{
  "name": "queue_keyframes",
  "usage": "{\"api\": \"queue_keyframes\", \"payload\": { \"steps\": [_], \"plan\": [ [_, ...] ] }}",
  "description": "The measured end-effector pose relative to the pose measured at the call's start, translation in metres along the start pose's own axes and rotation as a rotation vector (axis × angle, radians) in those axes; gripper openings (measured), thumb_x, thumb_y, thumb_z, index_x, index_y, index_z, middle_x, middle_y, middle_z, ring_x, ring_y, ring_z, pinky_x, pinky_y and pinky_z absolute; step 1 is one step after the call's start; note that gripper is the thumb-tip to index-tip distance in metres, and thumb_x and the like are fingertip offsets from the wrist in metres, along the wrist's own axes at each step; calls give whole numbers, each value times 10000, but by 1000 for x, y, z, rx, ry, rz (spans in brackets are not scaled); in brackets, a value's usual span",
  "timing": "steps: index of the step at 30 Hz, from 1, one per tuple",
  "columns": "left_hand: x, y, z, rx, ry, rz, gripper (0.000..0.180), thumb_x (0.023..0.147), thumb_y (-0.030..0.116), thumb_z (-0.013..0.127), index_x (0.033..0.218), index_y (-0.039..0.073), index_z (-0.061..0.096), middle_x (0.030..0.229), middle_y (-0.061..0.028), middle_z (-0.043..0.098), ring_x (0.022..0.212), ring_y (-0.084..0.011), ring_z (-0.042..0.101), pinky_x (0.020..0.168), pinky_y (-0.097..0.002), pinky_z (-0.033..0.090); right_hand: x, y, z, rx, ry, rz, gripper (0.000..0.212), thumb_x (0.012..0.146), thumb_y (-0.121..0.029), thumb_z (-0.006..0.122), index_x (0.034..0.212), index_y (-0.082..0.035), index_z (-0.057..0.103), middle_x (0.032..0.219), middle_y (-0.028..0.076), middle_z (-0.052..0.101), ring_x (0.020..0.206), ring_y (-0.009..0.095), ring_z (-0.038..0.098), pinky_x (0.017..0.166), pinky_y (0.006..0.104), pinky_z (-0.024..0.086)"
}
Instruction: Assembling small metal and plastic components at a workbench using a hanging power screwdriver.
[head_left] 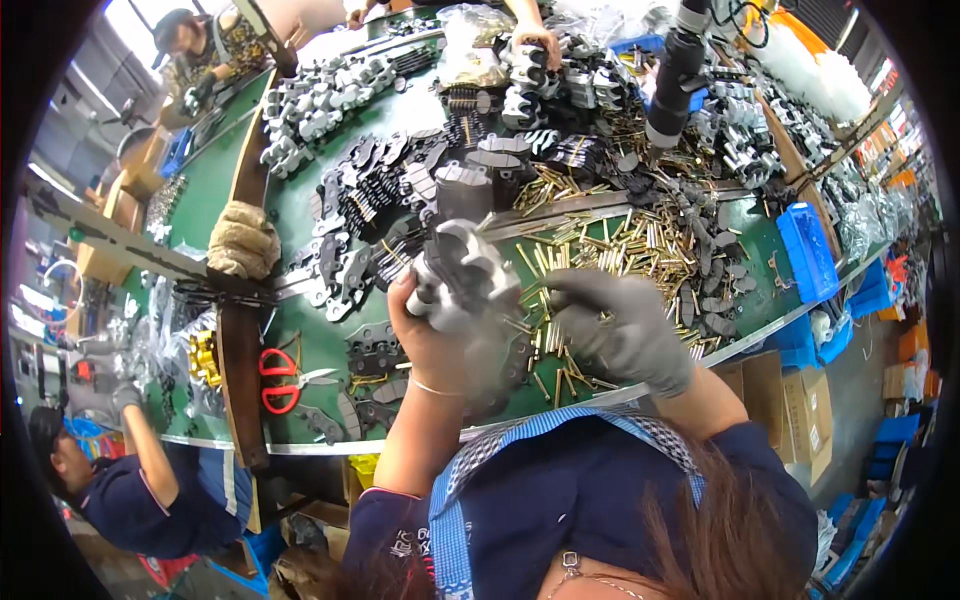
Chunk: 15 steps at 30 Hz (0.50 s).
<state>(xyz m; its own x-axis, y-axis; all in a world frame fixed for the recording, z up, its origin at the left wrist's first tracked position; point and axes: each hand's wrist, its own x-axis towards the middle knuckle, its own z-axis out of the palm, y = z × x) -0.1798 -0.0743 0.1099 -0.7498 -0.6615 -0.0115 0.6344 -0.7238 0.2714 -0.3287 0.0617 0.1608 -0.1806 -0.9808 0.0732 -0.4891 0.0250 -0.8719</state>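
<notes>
The fingers of my left hand [428, 338] are mostly hidden by the blurred silver brake caliper [458, 268] it grasps at centre, thumb upright. Rightward, my gloved right hand [628, 328] points left, fingers bent; I can't tell whether it holds anything. Brass-coloured pins [640, 245] lie farther.

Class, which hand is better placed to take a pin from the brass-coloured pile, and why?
Probably the right hand: it is close to the brass-coloured pins, while the left hand holds the grey metal part.
</notes>
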Motion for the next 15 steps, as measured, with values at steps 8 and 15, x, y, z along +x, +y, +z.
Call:
{"api": "queue_keyframes", "payload": {
  "steps": [8, 15],
  "plan": [
    [-30, -27, -24, -255, -45, -351, 705, 785, 624, 435, 1219, 69, 449, 1031, -107, 559, 857, -288, 566, 637, -375, 501, 34, 12, -76, 199, 670, -270, 564, 766, -229, 684, 1218, -27, 413, 1092, 111, 522, 964, 185, 532, 834, 329, 422],
    [-59, -44, -56, -248, -71, -436, 845, 736, 708, 450, 1257, 48, 367, 1170, -217, 484, 1046, -388, 526, 771, -485, 503, 63, 27, -35, 548, 253, -234, 436, 701, -220, 755, 1064, -58, 576, 887, 53, 618, 772, 118, 582, 660, 260, 476]
  ]
}}
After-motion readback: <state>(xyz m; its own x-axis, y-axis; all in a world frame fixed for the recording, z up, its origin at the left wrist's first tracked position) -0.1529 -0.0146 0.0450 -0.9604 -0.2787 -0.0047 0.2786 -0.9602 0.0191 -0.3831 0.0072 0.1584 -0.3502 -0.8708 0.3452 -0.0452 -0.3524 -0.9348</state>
